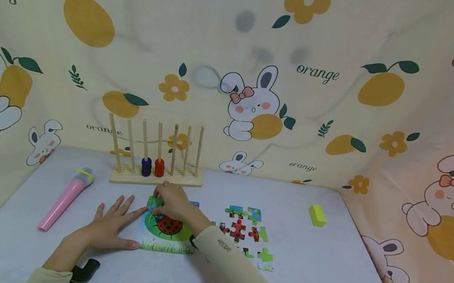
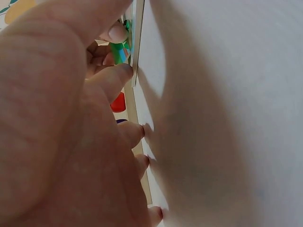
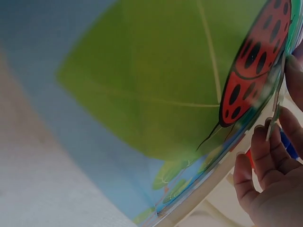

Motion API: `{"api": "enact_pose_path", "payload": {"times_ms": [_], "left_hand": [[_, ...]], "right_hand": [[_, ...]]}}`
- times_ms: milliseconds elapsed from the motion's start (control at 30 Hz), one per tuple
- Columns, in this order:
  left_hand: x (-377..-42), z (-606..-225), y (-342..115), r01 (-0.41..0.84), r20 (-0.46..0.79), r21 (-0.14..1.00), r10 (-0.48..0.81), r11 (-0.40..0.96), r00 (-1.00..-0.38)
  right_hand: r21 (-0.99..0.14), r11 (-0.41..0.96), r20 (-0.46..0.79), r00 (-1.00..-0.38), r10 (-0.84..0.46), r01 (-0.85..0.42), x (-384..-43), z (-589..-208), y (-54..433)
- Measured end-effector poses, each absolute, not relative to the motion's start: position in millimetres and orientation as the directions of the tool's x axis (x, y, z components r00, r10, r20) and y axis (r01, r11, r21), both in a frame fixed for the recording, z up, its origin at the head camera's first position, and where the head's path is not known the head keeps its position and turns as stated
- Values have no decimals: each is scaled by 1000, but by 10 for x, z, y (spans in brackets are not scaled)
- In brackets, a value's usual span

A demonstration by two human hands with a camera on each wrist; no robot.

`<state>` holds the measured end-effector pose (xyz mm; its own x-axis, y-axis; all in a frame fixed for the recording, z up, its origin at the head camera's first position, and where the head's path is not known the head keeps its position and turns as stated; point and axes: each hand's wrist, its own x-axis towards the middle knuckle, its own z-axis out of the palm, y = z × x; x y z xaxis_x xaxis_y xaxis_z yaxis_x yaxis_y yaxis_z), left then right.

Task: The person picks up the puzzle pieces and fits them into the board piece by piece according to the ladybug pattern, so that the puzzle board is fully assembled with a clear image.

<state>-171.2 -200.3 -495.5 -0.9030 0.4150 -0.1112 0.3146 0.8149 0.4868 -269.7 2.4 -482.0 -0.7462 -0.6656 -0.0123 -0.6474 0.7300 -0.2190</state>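
A ladybug puzzle board point(image 1: 162, 248) lies flat on the white table. My left hand point(image 1: 110, 229) rests at its left side with fingers spread, the index fingertip at the upper left edge and the thumb at the lower left corner. Over the board's upper left corner, my right hand point(image 1: 175, 204) pinches a small green and blue puzzle piece point(image 1: 153, 202). In the left wrist view that green and blue piece point(image 2: 119, 53) shows between the right hand's fingertips, close to the board's edge. The right wrist view catches the piece point(image 3: 271, 124) nearly edge-on.
Loose puzzle pieces point(image 1: 237, 231) lie right of the board. Behind it stands a wooden peg rack point(image 1: 155, 179) with blue and red beads on two rods. A pink toy microphone point(image 1: 63, 202) is at the left, a yellow block point(image 1: 317, 215) at the far right. A patterned cloth hangs behind.
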Motion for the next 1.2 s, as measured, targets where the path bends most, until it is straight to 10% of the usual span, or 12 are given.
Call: {"api": "enact_pose_path", "payload": {"times_ms": [1200], "left_hand": [[-1748,-4993,-2005,294,-136,477,400,828,-906]], "right_hand": [[-303,700,-40,-725,-687,-646,-2655,-4785,110]]}}
